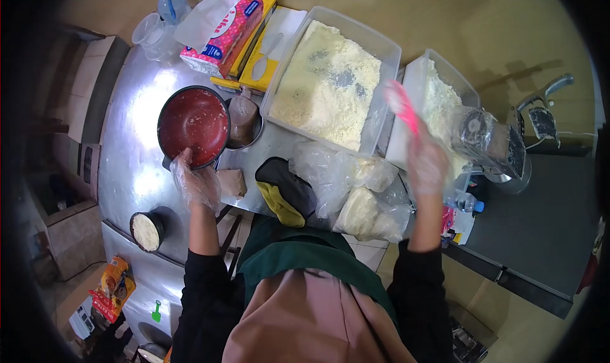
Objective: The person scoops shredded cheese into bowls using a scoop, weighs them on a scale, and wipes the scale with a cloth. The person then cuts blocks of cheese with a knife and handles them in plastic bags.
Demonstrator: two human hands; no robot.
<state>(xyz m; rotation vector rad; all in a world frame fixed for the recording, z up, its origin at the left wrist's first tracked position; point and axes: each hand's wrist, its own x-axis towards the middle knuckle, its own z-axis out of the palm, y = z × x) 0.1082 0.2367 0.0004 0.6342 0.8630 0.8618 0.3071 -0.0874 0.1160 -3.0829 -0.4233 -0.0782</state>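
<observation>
My left hand [194,180], in a clear plastic glove, is closed on the near rim of a dark pot [197,125]. The pot has a red inside with pale bits stuck to it. My right hand [426,166], also gloved, is raised on the right, wrapped round a long pink tool [401,106] that points away from me. Motion blurs the tool, so its exact kind is unclear. Behind it stands a narrow clear tub [470,95] of pale, crumbly stuff. A wide clear tub [394,52] with pale yellowish grated stuff lies between my hands.
Plastic bags [324,179] with pale contents and a black-and-yellow cloth [279,198] lie along the near edge. A small round tin [147,231] with white filling stands left. At the back are a pink tissue pack [225,33] and a spoon [265,58]. A machine [489,137] stands right.
</observation>
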